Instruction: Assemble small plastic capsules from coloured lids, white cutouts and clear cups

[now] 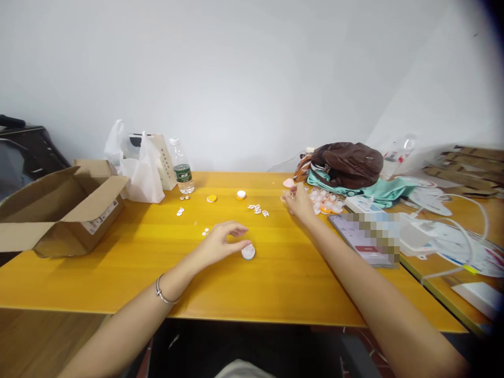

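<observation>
My left hand rests on the yellow table near its middle, fingers curled, thumb and fingertips pinching a small white round piece. A silver bangle is on that wrist. My right hand is stretched out to the far right of the table, fingers bent at a pile of clear and orange round plastic pieces; whether it holds one I cannot make out. Small white bits lie between the hands.
An open cardboard box stands at the left, white plastic bags and a water bottle behind. A brown bag on teal cloth sits far right. A phone, white cables and papers lie at the right.
</observation>
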Demonstrator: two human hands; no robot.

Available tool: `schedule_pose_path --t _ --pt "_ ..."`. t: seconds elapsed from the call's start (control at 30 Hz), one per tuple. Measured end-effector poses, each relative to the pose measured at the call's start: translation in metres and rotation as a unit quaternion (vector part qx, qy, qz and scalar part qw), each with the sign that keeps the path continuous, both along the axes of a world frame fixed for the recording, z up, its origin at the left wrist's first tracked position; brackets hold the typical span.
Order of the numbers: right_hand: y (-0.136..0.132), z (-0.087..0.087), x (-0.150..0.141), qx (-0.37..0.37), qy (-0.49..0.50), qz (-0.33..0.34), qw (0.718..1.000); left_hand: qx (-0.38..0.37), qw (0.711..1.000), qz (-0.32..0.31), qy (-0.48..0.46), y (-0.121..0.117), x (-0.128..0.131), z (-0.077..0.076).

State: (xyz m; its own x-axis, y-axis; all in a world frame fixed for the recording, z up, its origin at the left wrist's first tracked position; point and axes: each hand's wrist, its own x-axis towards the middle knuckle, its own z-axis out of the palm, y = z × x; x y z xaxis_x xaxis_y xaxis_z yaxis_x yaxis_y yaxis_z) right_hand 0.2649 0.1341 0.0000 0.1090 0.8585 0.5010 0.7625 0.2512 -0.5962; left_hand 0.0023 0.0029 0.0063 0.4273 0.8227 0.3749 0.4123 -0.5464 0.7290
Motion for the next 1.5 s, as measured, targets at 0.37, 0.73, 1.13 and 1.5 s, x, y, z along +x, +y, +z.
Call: schedule_pose_path --t 0.37,0.73,1.13,1.5 --pt "-0.127 0.045 -0.084 -0.070 0.087 0.369 0.923 0.048 0.997 -0.005 -0.060 -0.005 0.005 0.007" --pt "-0.120 -0.001 -0.056 -0.164 0.008 0.358 0.919 -0.018 0.995 0.020 -0.097 0.004 0.000 0.000" --pt "-0.123 -0.025 -0.076 -0.195 0.107 0.358 0.907 -0.062 0.984 -0.016 -0.164 0.004 0.001 0.003" --pt "-0.134 0.024 -0.096 -0.249 0.390 0.396 0.793 0.097 0.909 0.022 -0.405 -0.005 0.001 0.021"
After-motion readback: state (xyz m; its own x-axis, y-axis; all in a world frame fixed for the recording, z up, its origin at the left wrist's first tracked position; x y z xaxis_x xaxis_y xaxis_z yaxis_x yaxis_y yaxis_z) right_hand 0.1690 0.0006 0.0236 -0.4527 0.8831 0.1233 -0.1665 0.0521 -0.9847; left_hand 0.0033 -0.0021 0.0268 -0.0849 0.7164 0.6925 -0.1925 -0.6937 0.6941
